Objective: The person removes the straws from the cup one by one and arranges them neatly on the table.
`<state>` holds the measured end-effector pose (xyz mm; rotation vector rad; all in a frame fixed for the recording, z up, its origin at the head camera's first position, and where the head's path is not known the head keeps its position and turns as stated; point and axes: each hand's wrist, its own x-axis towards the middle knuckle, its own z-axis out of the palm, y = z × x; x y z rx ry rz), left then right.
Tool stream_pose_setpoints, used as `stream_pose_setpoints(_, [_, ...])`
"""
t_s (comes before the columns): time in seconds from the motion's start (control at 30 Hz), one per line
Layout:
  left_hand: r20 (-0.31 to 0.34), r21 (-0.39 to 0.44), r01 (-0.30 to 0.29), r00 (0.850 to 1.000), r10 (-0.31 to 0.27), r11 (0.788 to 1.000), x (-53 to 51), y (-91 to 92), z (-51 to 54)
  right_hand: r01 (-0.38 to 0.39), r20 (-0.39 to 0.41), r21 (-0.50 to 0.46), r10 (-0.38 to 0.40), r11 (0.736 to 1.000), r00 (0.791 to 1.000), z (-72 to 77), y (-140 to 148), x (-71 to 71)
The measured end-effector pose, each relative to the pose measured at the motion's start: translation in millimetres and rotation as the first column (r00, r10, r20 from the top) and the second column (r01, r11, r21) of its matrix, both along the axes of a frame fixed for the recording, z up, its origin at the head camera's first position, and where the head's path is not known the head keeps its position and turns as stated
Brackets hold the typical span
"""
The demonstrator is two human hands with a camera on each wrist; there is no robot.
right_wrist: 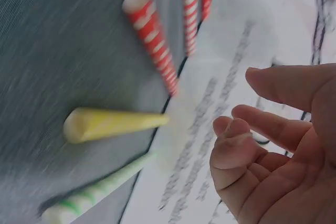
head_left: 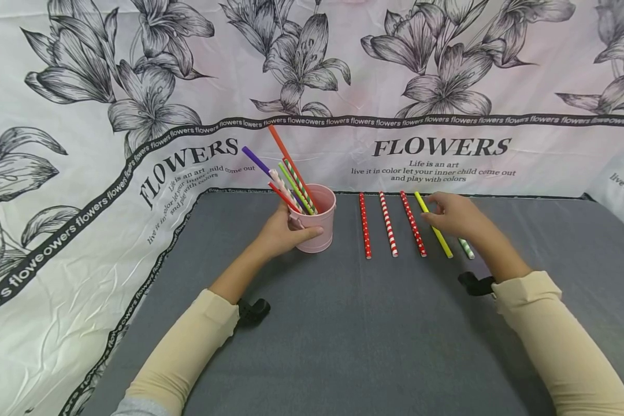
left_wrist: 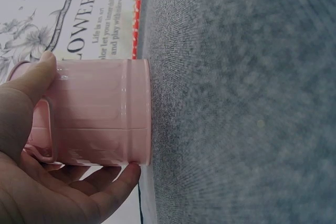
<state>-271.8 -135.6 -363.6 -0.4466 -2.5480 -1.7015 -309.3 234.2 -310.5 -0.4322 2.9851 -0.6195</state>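
A pink cup (head_left: 319, 234) with a side handle stands on the grey table, holding several coloured straws (head_left: 291, 173). The left hand (head_left: 283, 231) grips it from the left, thumb on the near side; in the left wrist view thumb and fingers lie around the cup (left_wrist: 100, 114). Over the yellow straw (head_left: 444, 242) hovers the right hand (head_left: 457, 216), thumb and fingers apart with nothing between them. The right wrist view has that hand (right_wrist: 278, 145) clear of the yellow straw (right_wrist: 110, 124) and the green-striped straw (right_wrist: 100, 192).
Two red dotted straws (head_left: 365, 225) (head_left: 413, 225) lie in the row with a red-striped straw (head_left: 388, 225) between them, right of the cup. A white floral cloth (head_left: 291, 69) hangs behind the table (head_left: 343, 335).
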Motion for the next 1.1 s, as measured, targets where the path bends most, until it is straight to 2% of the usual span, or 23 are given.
stream_pose_setpoints(0.17, [-0.009,0.005,0.008,1.000,-0.008,1.000,-0.8,-0.2,-1.3,-0.074,-0.060,-0.076,0.070,0.994,0.996,6.9,-25,11.4])
stream_pose_setpoints(0.27, [-0.012,0.010,0.012,1.000,-0.012,1.000,-0.7,-0.5,-1.5,-0.145,-0.122,-0.113,0.131,0.983,0.984,12.6,-41,20.0])
stream_pose_setpoints(0.43, [-0.006,0.013,0.007,1.000,-0.007,1.000,-0.1,-0.6,-1.4,-0.281,-0.271,-0.158,0.232,0.947,0.934,19.7,-70,29.1])
stream_pose_setpoints(0.6, [0.003,0.012,0.002,1.000,-0.002,1.000,-0.3,-0.9,-2.2,-0.368,-0.376,-0.174,0.283,0.914,0.882,21.9,-98,29.6])
stream_pose_setpoints(0.9, [0.007,0.001,-0.006,1.000,0.006,1.000,2.2,-3.7,-1.1,-0.486,-0.470,-0.157,0.368,0.860,0.803,20.1,-145,23.7])
stream_pose_setpoints(1.03, [0.005,-0.027,0.006,1.000,-0.006,1.000,1.1,-2.4,-0.7,-0.497,-0.508,-0.142,0.368,0.856,0.779,16.2,-163,18.7])
stream_pose_setpoints(1.1, [0.003,-0.032,0.012,1.000,-0.012,0.999,0.7,-1.4,-0.1,-0.490,-0.520,-0.142,0.357,0.860,0.776,15.4,-170,17.1])
